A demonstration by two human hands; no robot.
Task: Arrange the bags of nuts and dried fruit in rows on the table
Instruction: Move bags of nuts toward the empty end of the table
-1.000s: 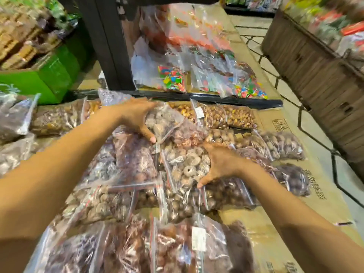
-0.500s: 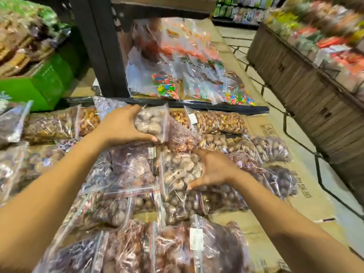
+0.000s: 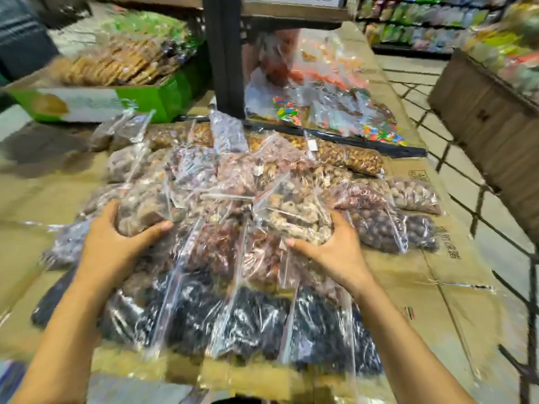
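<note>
My left grip is curled round the clear plastic bag of brown dried fruit at nine o'clock of the heap, and my right grip round the clear bag of pale nuts at three; I'd lift, not drag, across the cardboard-covered tabletop.

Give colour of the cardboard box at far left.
Bright green box with a pale front panel; clearest in the head view.
</note>
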